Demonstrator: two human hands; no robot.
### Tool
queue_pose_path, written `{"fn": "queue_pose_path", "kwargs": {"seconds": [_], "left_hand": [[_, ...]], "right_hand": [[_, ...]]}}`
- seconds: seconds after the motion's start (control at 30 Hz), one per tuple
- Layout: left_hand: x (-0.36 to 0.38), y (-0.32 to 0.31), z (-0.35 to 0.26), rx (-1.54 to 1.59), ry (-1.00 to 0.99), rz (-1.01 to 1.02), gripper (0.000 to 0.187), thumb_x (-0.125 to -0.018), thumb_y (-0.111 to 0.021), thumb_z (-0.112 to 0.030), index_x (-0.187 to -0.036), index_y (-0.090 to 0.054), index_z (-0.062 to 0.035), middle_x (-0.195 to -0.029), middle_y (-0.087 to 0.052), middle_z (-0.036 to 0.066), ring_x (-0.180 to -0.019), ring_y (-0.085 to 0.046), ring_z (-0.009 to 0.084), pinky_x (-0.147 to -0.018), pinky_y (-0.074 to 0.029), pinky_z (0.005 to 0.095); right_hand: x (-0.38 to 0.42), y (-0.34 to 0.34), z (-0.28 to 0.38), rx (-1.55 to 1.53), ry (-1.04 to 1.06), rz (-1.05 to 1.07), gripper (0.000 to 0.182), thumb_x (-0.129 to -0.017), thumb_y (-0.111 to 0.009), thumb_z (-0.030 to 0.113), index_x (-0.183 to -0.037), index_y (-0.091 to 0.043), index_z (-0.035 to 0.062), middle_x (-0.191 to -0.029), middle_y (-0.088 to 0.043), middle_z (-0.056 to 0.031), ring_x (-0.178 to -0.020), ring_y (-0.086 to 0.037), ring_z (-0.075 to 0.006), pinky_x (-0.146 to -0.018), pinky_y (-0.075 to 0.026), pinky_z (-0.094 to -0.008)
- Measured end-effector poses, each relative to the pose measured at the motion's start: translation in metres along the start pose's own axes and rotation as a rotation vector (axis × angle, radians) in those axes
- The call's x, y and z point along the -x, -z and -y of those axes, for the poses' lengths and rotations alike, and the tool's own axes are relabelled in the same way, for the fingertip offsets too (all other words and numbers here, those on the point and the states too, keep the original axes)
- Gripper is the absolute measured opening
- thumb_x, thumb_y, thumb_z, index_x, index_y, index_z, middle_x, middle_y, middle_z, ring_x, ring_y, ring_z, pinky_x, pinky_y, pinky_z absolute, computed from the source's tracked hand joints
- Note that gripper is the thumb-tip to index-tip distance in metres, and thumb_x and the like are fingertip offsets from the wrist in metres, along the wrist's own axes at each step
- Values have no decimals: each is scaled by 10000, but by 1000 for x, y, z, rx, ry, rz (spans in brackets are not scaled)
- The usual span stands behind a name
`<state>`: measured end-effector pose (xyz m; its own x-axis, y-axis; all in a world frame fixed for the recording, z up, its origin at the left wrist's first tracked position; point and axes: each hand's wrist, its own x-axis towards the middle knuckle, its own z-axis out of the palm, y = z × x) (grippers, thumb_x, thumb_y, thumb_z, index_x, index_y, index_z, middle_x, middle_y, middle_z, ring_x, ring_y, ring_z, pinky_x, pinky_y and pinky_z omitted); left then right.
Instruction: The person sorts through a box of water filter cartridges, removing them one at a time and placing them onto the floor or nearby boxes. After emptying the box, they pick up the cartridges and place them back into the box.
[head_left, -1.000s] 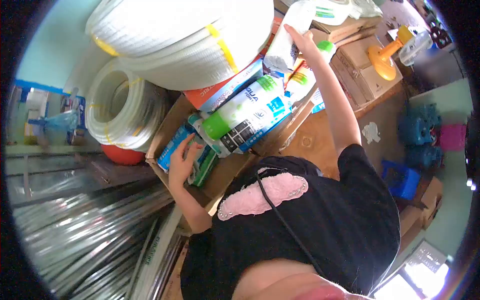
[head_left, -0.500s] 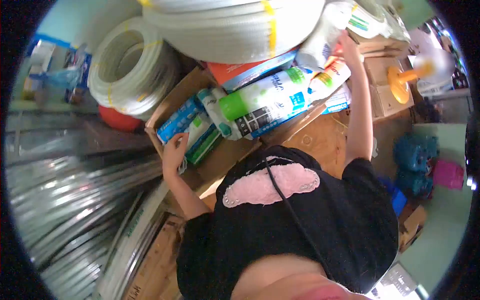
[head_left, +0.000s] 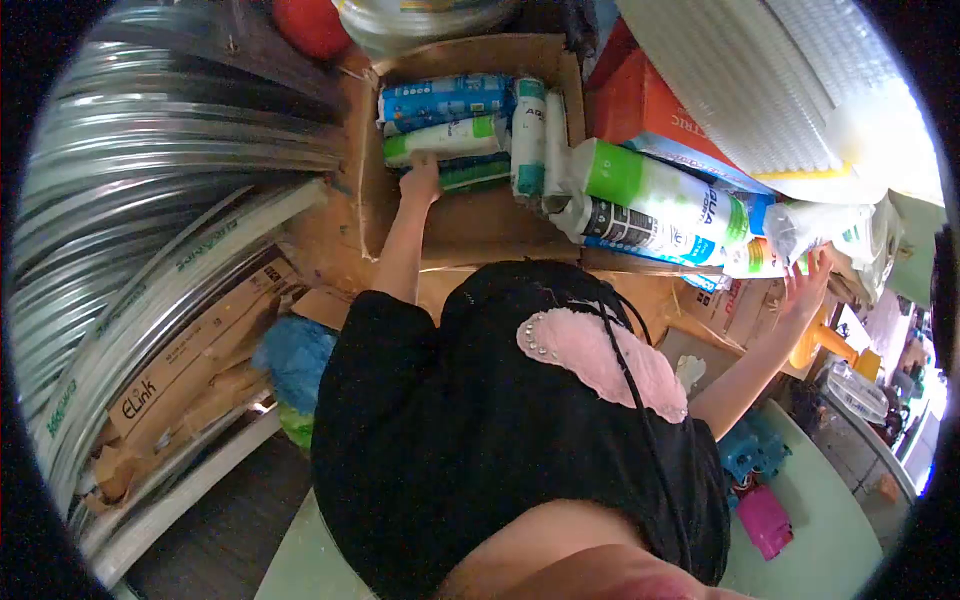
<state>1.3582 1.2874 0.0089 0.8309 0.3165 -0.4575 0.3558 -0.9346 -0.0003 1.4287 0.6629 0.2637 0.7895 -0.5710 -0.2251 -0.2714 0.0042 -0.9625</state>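
Observation:
An open cardboard box (head_left: 370,215) holds several wrapped rolls: a blue one (head_left: 445,100), a green-and-white one (head_left: 445,140), a dark green one (head_left: 475,175) and a white-and-teal one (head_left: 528,140). Inside its left part, my left hand (head_left: 422,180) has its fingers bent together at the lower rolls; what they grip is hidden. On the right, my right hand (head_left: 806,285) has its fingers apart, touching the end of a white-and-orange package (head_left: 752,258). Beside that package lie a large green-and-white package (head_left: 660,190) and a black-and-white one (head_left: 630,225).
Large coils of white tubing (head_left: 730,80) rise at the upper right above an orange-red box (head_left: 660,105). Clear tubing (head_left: 170,150) fills the left side. Long cardboard boxes (head_left: 190,350) lie below it. A yellow object (head_left: 815,340) stands near my right forearm.
The view has turned and shifted left, showing more of the box. My left hand stays at the rolls, now bent closer among them. My right hand's fingers have spread at the packages' right end.

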Motion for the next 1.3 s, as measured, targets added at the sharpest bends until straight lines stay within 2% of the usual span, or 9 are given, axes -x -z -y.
{"fn": "queue_pose_path", "kwargs": {"seconds": [0.1,0.2,0.57,0.63,0.9,1.03,1.1,1.2,1.3], "left_hand": [[-19,-7,-3,58,-59,-359,583,-772,-578,-107,-1309,-354,-141,-1324,-405,170,-740,-643,333,-586,-538,416],[-44,-16,3,-17,-154,-429,489,-810,-525,-110,-1279,-390,-140,-1289,-435,156,-712,-644,320,-574,-534,413],[-52,4,10,-78,-216,-221,675,-663,-724,-207,-1254,-404,-149,-1131,-506,117,-820,-628,323,-636,-514,442],[-40,13,9,20,-238,-156,835,-577,-797,-293,-1277,-377,-123,-1147,-510,132,-867,-623,322,-654,-515,448],[23,69,11,527,-234,-74,811,-608,-744,-470,-1238,-436,-64,-1107,-591,188,-987,-589,338,-834,-467,411],[38,73,4,1059,-165,-17,772,-644,-756,-468,-1185,-487,11,-1110,-600,183,-996,-599,282,-858,-460,368],[55,90,-5,1341,-171,53,737,-697,-736,-446,-1185,-476,41,-1105,-599,168,-988,-594,258,-860,-456,362],[64,86,-9,1498,-110,79,686,-741,-723,-386,-1201,-463,53,-1120,-581,154,-1012,-563,227,-887,-425,340],[86,104,-14,1574,-77,69,664,-751,-724,-339,-1216,-454,53,-1143,-566,147,-1032,-539,209,-904,-399,317]], "right_hand": [[21,-14,15,85,-15,-46,612,-897,-420,529,-1373,-329,154,-1382,-368,-79,-1131,-452,-341,-843,-454,-423],[32,-22,21,148,-44,-100,625,-889,-425,547,-1367,-343,151,-1374,-374,-79,-1153,-438,-318,-884,-433,-392],[27,-27,8,18,-49,-105,655,-854,-462,559,-1349,-350,146,-1352,-390,-82,-1105,-490,-300,-794,-492,-390],[38,-41,15,20,-34,-131,654,-858,-461,560,-1348,-351,141,-1343,-401,-86,-1097,-498,-297,-793,-487,-388],[54,-45,-9,-45,10,-153,546,-923,-407,473,-1324,-387,101,-1304,-456,-73,-1059,-542,-281,-774,-466,-370],[109,-81,2,82,254,-272,449,-952,-391,386,-1250,-456,58,-1204,-528,-108,-925,-575,-242,-765,-478,-349],[133,-94,2,534,745,-427,416,-964,-353,337,-1170,-521,17,-1090,-574,-126,-848,-603,-240,-664,-483,-283],[157,-111,-4,565,1099,-288,270,-938,-440,152,-1118,-542,-22,-1037,-566,-149,-818,-582,-230,-690,-494,-325],[167,-115,-3,576,961,-324,288,-935,-476,179,-1089,-539,-56,-1051,-571,-182,-895,-590,-261,-749,-494,-344]]}}
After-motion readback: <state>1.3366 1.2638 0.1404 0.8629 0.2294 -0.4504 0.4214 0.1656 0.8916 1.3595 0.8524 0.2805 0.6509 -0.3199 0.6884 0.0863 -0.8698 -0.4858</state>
